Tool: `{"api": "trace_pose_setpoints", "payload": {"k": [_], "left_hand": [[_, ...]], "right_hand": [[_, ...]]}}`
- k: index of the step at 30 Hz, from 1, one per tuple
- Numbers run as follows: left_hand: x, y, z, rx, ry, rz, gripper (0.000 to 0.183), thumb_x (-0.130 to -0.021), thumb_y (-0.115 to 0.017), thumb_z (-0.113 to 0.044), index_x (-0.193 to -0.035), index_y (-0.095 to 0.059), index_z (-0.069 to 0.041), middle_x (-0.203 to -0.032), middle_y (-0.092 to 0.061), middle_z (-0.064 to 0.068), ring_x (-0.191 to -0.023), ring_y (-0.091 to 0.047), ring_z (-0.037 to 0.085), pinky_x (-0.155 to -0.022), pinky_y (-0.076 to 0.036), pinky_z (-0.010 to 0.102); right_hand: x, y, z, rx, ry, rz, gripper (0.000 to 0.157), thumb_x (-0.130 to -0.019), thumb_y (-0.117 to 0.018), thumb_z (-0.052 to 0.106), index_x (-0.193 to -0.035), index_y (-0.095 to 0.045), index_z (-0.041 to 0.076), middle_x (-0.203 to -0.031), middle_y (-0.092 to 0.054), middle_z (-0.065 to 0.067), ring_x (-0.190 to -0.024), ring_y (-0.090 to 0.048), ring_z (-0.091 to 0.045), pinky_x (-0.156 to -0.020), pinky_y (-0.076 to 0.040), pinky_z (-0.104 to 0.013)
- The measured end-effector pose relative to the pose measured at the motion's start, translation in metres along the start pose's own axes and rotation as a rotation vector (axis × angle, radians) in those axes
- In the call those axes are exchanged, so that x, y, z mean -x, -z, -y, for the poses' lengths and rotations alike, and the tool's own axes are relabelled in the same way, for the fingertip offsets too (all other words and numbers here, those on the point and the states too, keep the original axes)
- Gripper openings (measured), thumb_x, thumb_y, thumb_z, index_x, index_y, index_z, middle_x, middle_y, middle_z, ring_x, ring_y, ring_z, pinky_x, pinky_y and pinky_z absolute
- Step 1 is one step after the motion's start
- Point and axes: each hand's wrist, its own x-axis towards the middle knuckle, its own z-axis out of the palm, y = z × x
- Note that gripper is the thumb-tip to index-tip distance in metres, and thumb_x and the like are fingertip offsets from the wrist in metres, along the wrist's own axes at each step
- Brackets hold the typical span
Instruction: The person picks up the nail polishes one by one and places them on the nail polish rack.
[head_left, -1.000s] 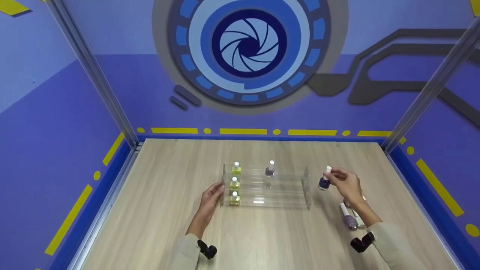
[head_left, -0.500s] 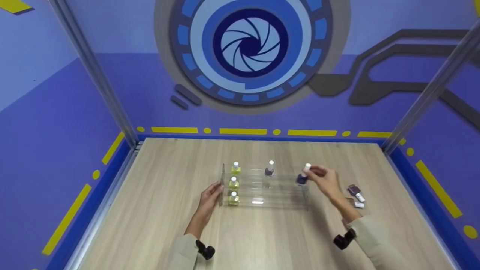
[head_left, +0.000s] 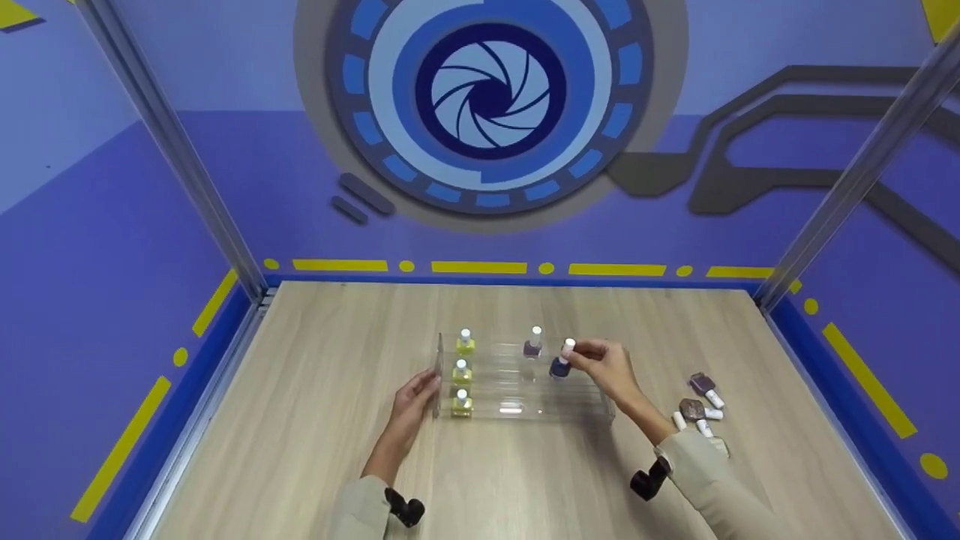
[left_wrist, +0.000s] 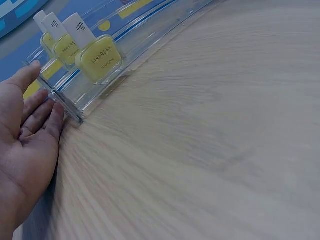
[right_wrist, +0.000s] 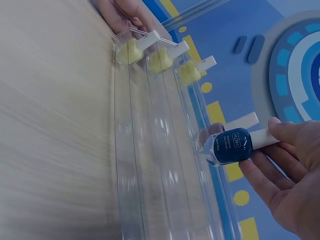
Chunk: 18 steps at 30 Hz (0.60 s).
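I have the right hand (head_left: pixel 609 371) pinching a dark blue nail polish bottle (head_left: pixel 559 367) by its white cap (right_wrist: pixel 265 138), over the right half of the clear acrylic rack (head_left: pixel 570 411), near the mauve bottle (head_left: pixel 532 349). The left hand (head_left: pixel 410 405), fingers loosely bent, rests against the rack's left end. I'd steady there lightly and bring the base down level, clear of its neighbour.

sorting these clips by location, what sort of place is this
Probably a purpose-built booth, perhaps for recording: blue and purple panels stand on three sides of a wood-look table, metal posts rise at its far corners, and both sleeves carry small black devices.
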Motion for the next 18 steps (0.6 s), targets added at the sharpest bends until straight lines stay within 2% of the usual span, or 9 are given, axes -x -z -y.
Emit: {"api": "trace_pose_setpoints", "payload": {"k": [4, 9, 18], "left_hand": [[-0.001, -0.002, 0.001, 0.004, 0.0, 0.001, 0.059, -0.101, -0.065, -0.035, -0.147, -0.05, 0.0, -0.151, -0.05, 0.019, -0.142, -0.048, 0.027, -0.125, -0.037, 0.042], [-0.001, -0.003, 0.0, 0.011, -0.002, -0.003, 0.058, -0.103, -0.062, -0.032, -0.148, -0.048, 0.001, -0.152, -0.049, 0.021, -0.145, -0.045, 0.03, -0.126, -0.035, 0.043], [-0.001, 0.001, 0.0, -0.008, 0.016, -0.011, 0.059, -0.102, -0.064, -0.035, -0.148, -0.048, -0.001, -0.153, -0.049, 0.018, -0.147, -0.043, 0.031, -0.126, -0.035, 0.043]], "right_hand": [[-0.005, -0.007, -0.004, -0.002, 0.018, -0.005, 0.017, -0.087, -0.079, 0.004, -0.102, -0.077, -0.006, -0.095, -0.078, -0.019, -0.082, -0.073, -0.014, -0.073, -0.061, -0.016], [-0.012, -0.02, -0.01, 0.02, 0.061, -0.018, 0.015, -0.084, -0.081, 0.001, -0.097, -0.078, -0.005, -0.091, -0.078, -0.02, -0.075, -0.072, -0.009, -0.069, -0.058, -0.013], [-0.012, -0.044, -0.019, 0.034, 0.053, 0.01, 0.017, -0.086, -0.078, -0.004, -0.101, -0.076, -0.009, -0.096, -0.077, -0.025, -0.078, -0.072, -0.012, -0.068, -0.054, -0.01]]}}
